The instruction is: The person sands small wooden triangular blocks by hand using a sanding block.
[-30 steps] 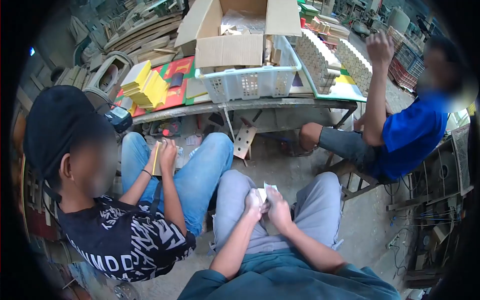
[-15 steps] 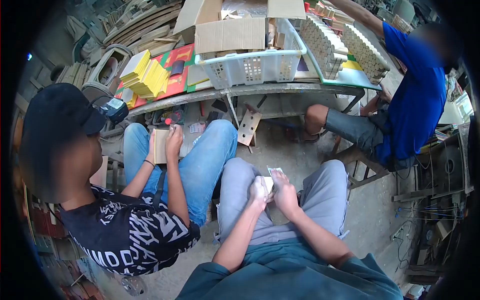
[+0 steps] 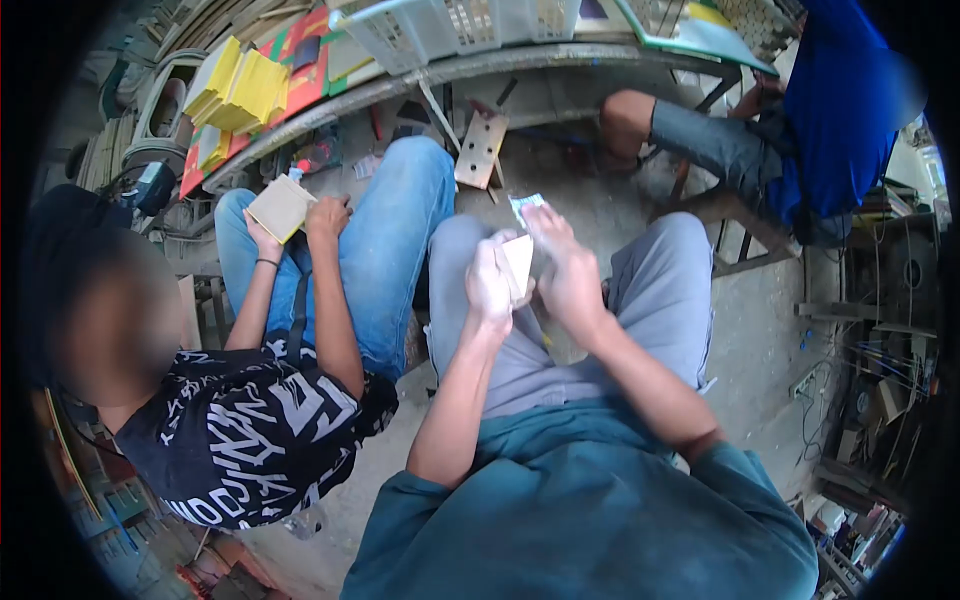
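Between my knees, my left hand [image 3: 490, 280] is wrapped round a small pale wooden piece [image 3: 518, 262], whose triangular face points up. My right hand [image 3: 565, 265] is just to the right of it, blurred by motion. A whitish-blue sheet [image 3: 527, 207] sticks out beyond its fingertips, pressed under the fingers. Whether the sheet touches the wooden piece cannot be made out.
At left a seated co-worker holds a flat square block [image 3: 283, 209]. A bench [image 3: 440, 72] ahead bears a white crate [image 3: 430, 38] and yellow-edged pieces [image 3: 240, 92]. Another person in blue sits at right. A board with holes [image 3: 481, 150] lies below the bench.
The view has tilted down, so my hands appear higher. My right hand and its sheet have moved away from the wooden piece, which shows more. The co-worker's block has turned flatter.
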The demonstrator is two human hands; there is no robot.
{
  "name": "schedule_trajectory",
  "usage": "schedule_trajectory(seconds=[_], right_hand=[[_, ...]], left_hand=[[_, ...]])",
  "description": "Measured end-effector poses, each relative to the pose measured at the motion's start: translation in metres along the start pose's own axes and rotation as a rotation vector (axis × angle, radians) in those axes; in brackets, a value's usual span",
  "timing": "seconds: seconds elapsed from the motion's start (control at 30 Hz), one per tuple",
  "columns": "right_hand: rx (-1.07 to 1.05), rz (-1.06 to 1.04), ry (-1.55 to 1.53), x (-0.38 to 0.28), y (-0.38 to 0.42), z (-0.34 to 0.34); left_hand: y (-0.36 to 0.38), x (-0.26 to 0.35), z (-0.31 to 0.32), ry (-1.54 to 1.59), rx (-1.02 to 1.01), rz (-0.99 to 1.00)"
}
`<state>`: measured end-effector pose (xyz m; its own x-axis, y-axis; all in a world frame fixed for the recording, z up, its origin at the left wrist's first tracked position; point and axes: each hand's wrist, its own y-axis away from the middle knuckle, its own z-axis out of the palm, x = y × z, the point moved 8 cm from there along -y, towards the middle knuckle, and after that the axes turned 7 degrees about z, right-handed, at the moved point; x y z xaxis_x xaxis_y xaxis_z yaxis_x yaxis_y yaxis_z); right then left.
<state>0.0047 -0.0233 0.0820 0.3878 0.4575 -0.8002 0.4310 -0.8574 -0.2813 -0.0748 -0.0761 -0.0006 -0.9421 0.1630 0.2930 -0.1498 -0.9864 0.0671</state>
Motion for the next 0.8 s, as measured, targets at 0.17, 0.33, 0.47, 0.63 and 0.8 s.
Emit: schedule_trajectory(seconds=[0.17, 0.33, 0.47, 0.63, 0.8], right_hand=[[-0.128, -0.152, -0.057, -0.051, 0.037, -0.005], [0.050, 0.099, 0.022, 0.030, -0.012, -0.026], [0.123, 0.012, -0.124, -0.004, 0.012, -0.060], [-0.014, 0.050, -0.136, -0.017, 0.061, -0.028], [-0.133, 0.101, 0.002, 0.010, 0.047, -0.013]], left_hand=[[0.007, 0.025, 0.005, -0.395, 0.843, 0.383], [0.010, 0.018, 0.026, -0.478, 0.359, 0.208], [0.013, 0.024, 0.005, -0.763, 0.552, 0.445], [0.019, -0.018, -0.009, -0.566, 0.685, 0.336], [0.003, -0.031, -0.045, -0.602, 0.678, 0.295]])
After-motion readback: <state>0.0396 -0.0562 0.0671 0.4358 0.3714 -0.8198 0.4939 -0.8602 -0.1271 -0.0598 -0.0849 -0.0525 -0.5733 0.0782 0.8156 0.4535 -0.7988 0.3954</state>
